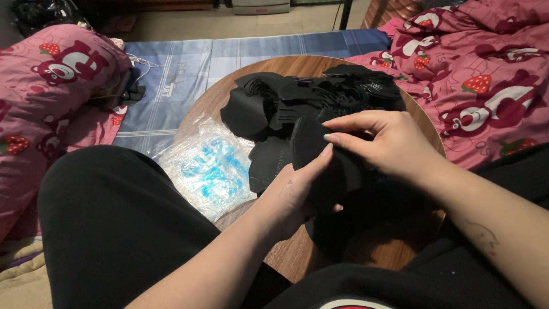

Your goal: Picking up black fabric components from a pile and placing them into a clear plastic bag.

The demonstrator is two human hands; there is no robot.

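Note:
My left hand (297, 191) and my right hand (386, 143) together hold a black fabric piece (309, 143) over a round wooden table (286, 252). The left thumb presses its lower edge; the right fingers pinch its upper edge. Behind it lies a heap of several more black fabric pieces (297, 100) spread across the table's middle and far side. More black pieces sit under my hands.
A stack of clear plastic bags with blue print (209, 166) lies on the table's left edge. My knee in black trousers (114, 217) is at the lower left. Pink strawberry-print bedding (486, 80) flanks both sides, over a blue checked sheet (171, 74).

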